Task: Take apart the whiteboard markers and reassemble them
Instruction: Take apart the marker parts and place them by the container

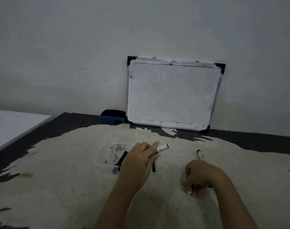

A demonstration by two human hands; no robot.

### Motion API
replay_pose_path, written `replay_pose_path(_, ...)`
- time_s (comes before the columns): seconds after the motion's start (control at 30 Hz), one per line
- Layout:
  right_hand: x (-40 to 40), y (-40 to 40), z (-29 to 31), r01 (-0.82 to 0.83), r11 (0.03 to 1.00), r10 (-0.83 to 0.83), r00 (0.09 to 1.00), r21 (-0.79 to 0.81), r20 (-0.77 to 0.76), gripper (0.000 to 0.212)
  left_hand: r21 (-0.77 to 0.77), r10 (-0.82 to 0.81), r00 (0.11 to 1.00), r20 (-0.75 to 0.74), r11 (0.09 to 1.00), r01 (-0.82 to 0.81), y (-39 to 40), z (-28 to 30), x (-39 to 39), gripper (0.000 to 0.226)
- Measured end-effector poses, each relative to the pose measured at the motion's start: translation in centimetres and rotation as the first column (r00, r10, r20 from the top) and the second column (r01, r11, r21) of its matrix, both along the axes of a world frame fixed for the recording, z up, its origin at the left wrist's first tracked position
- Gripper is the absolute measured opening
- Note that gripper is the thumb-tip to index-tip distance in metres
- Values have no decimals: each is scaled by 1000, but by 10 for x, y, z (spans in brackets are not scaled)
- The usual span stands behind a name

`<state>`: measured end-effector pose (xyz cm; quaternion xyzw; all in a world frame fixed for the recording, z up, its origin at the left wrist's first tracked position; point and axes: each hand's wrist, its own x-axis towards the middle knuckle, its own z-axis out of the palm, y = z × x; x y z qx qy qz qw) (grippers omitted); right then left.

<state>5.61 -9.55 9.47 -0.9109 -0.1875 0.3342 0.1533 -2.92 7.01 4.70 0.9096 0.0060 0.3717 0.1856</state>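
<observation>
My left hand (139,160) holds a white marker barrel (162,148) that points up and right, its open dark end away from me. Below that hand a thin black part (154,167) lies on the table. Another black marker piece (122,160) leans over the edge of a clear plastic tray (104,160). My right hand (200,176) rests on the table with its fingers curled around a small dark piece (192,188); what that piece is I cannot make out. A second marker (200,154) lies on the table just beyond my right hand.
A small whiteboard (172,95) leans against the wall at the back. A blue eraser (113,116) sits to its left. The table top (66,171) is worn pale with dark edges. A white surface (12,124) adjoins at the left.
</observation>
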Motion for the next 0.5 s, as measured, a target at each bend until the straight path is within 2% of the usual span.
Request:
replay_pose_path(0.07, 3, -2, 0, -4, 995, -3, 997, 97, 76, 8, 3, 7, 1000, 6, 1000, -7, 0, 0, 0, 44)
replay_pose_path(0.13, 6, -1, 2, 8, 943, -77, 978, 332, 194, 9, -15, -1, 1000, 9, 1000, 2, 0, -1, 1, 41)
replay_pose_path(0.2, 7, 0, 7, 55, 774, -200, 966, 631, 162, 7, -33, -14, 1000, 14, 999, 14, 0, -1, 1, 42)
replay_pose_path(0.23, 5, 1, 11, 70, 683, -221, 969, 727, 115, 6, -42, -17, 1000, 16, 999, 17, 0, -1, 1, 42)
replay_pose_path(0.3, 2, 0, 17, 74, 587, -200, 978, 806, 56, 13, -59, -15, 1000, 22, 998, 16, 0, -1, 2, 43)
replay_pose_path(0.5, 1, 1, 18, 39, 519, -165, 985, 854, 55, 17, -56, -30, 1000, 4, 998, 30, -3, 1, 2, 47)
